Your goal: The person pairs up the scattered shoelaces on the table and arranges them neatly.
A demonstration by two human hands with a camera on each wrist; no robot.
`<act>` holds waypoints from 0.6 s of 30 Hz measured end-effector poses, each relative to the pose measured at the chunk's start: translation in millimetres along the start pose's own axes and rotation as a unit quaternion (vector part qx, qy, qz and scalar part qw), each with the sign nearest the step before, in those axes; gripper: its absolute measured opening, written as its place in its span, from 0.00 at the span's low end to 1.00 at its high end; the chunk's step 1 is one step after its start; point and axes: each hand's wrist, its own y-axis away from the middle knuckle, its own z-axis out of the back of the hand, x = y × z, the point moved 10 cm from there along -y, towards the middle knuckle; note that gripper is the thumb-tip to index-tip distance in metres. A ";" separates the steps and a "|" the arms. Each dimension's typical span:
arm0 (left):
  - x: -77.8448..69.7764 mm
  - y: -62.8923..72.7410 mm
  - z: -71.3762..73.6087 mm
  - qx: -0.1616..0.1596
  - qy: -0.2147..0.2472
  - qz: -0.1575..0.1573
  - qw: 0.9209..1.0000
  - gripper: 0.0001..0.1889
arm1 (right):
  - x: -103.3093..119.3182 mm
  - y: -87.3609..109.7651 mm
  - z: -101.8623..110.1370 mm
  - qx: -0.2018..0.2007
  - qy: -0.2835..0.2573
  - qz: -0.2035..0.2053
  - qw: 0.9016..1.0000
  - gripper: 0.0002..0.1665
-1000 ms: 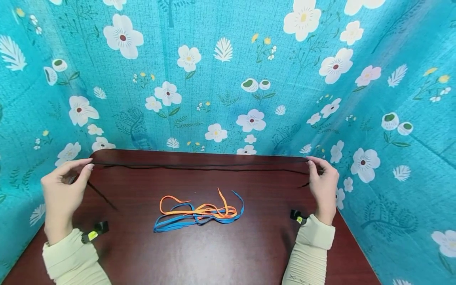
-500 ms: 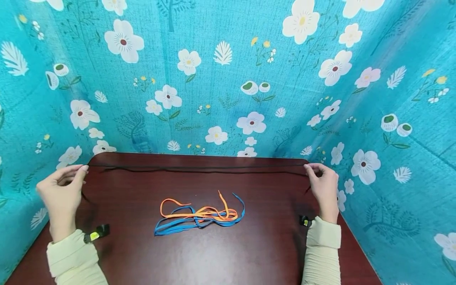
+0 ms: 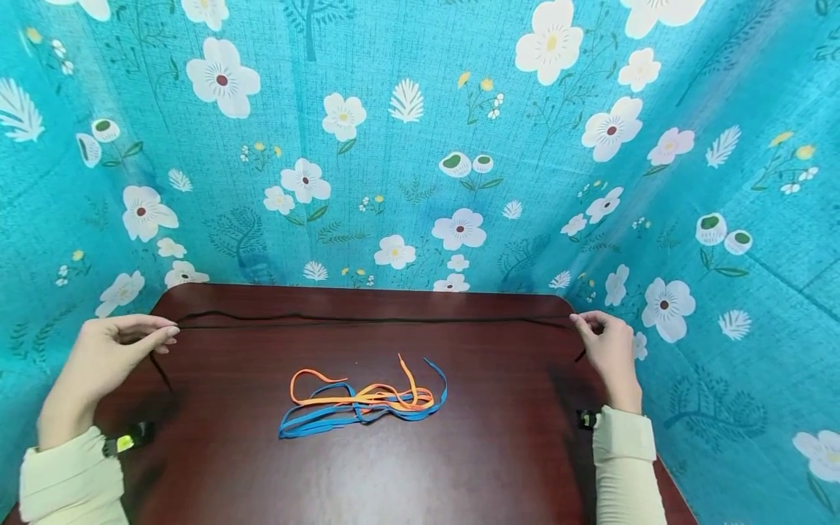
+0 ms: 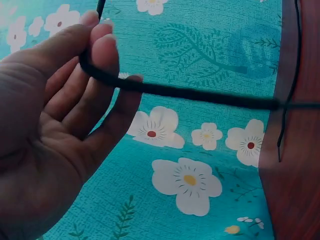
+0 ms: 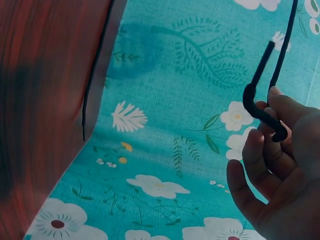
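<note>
My left hand point(image 3: 101, 361), at the left of the table, pinches one end of a black shoelace point(image 4: 200, 96) between thumb and fingertips. A short tail hangs below those fingers. At the right side my right hand point(image 3: 609, 354) pinches the other end, and a bent loose tail point(image 5: 256, 75) sticks out from the fingers in the right wrist view. The lace stretches nearly straight between both hands, over the back of the table. A second black shoelace point(image 3: 367, 319) lies along the table's far edge, almost overlapped by the held one.
An orange shoelace point(image 3: 410, 375) and a blue shoelace point(image 3: 315, 424) lie loosely tangled at mid-table. The dark red-brown table point(image 3: 367, 485) is bordered at back and sides by a turquoise flowered curtain point(image 3: 407, 182).
Both hands have come lower and slightly nearer, and spread a little farther apart. The held lace passed from beyond the lying lace to just in front of it in the head view.
</note>
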 end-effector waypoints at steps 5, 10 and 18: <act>-7.0 -2.1 -2.1 0.025 -0.025 -0.054 0.998 0.12 | 2.5 -3.7 -0.8 0.024 0.004 0.054 0.998 0.15; -1.0 -6.9 -2.1 0.039 -0.037 -0.054 0.997 0.12 | 0.6 -7.3 -7.7 0.069 0.014 0.096 0.993 0.14; 7.6 -16.0 -1.4 0.039 -0.055 -0.062 0.996 0.10 | -26.6 -15.5 -11.2 0.096 0.023 0.040 0.994 0.17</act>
